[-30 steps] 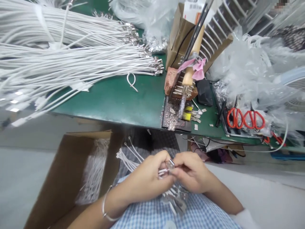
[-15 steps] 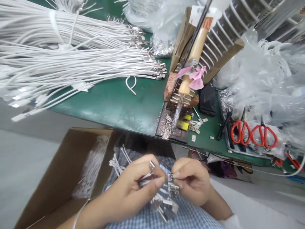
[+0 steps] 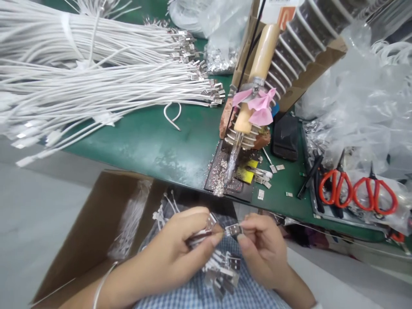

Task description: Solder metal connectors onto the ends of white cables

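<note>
Over my lap, my left hand (image 3: pixel 189 244) is closed round several white cables, its thumb and forefinger pinched near one cable's end. A metal USB plug (image 3: pixel 234 230) lies just right of that pinch. My right hand (image 3: pixel 265 249) grips this plug's right end between thumb and forefinger, its other fingers curled. Another silvery USB plug (image 3: pixel 211 221) sticks up over my left forefinger. Below the hands hangs a bunch of USB plugs (image 3: pixel 225 272) on white cables, resting against the checked cloth (image 3: pixel 180 297). The cable parts inside my left palm are hidden.
Bundles of white cables (image 3: pixel 128 81) lie on the green table (image 3: pixel 141 141). A wooden-handled soldering iron (image 3: pixel 257 73) leans over a dark plate with solder bits. Red-handled scissors (image 3: pixel 334 189) sit in a tray at right. An open cardboard box (image 3: pixel 80 231) stands at lower left.
The plug between my hands has turned and now shows its flat face. My right fingers have opened a little and shifted along it. The view has moved slightly.
</note>
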`<state>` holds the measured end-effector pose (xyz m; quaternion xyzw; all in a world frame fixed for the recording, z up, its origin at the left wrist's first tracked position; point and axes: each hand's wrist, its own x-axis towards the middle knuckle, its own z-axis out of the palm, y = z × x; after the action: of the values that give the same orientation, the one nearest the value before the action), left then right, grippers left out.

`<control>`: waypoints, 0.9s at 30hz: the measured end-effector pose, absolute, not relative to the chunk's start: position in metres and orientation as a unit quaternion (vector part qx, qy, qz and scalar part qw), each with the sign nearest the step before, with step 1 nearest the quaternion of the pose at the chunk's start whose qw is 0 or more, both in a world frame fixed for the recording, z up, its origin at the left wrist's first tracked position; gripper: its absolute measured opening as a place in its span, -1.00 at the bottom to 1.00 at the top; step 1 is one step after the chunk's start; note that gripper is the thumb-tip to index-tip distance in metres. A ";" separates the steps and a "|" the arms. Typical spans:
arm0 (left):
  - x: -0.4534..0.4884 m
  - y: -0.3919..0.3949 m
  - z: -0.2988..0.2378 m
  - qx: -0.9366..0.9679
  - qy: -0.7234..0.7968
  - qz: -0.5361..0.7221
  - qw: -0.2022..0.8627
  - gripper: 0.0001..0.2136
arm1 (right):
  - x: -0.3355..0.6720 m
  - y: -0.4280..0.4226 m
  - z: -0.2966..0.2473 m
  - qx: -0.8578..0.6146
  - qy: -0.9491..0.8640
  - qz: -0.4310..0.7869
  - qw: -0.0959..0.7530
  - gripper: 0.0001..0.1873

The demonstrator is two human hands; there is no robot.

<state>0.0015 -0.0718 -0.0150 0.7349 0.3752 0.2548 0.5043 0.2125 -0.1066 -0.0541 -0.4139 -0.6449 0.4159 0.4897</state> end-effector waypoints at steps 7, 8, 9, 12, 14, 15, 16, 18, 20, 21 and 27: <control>-0.001 -0.072 -0.019 0.719 0.396 0.240 0.519 -0.88 | 0.201 -0.097 -0.052 -0.378 -0.621 0.486 0.485 -0.71; -0.002 -0.072 -0.020 0.715 0.400 0.242 0.519 -0.89 | 0.201 -0.096 -0.051 -0.381 -0.620 0.484 0.486 -0.70; -0.002 -0.072 -0.021 0.714 0.398 0.245 0.521 -0.90 | 0.200 -0.096 -0.050 -0.387 -0.618 0.485 0.483 -0.70; -0.004 -0.070 -0.020 0.723 0.370 0.250 0.528 -0.89 | 0.199 -0.097 -0.049 -0.399 -0.610 0.496 0.471 -0.76; -0.006 -0.069 -0.018 0.728 0.351 0.257 0.530 -0.89 | 0.198 -0.096 -0.049 -0.401 -0.598 0.515 0.466 -0.83; -0.007 -0.069 -0.018 0.728 0.345 0.264 0.531 -0.89 | 0.198 -0.095 -0.049 -0.399 -0.591 0.526 0.464 -0.87; -0.008 -0.069 -0.018 0.726 0.341 0.274 0.531 -0.89 | 0.197 -0.095 -0.049 -0.397 -0.582 0.538 0.462 -0.91; -0.009 -0.070 -0.020 0.720 0.334 0.295 0.533 -0.88 | 0.196 -0.093 -0.049 -0.394 -0.566 0.562 0.457 -0.97; -0.009 -0.071 -0.023 0.716 0.325 0.315 0.532 -0.87 | 0.194 -0.092 -0.049 -0.386 -0.544 0.589 0.455 -0.92; -0.009 -0.072 -0.025 0.715 0.320 0.323 0.531 -0.85 | 0.192 -0.091 -0.050 -0.380 -0.530 0.605 0.456 -0.88; -0.006 -0.071 -0.035 0.702 0.301 0.351 0.542 -0.84 | 0.187 -0.092 -0.054 -0.332 -0.430 0.692 0.476 -0.81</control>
<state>-0.0058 -0.0707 -0.0348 0.7015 0.3007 0.3510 0.5424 0.1869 -0.0924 -0.0540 -0.3322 -0.4298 0.6916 0.4761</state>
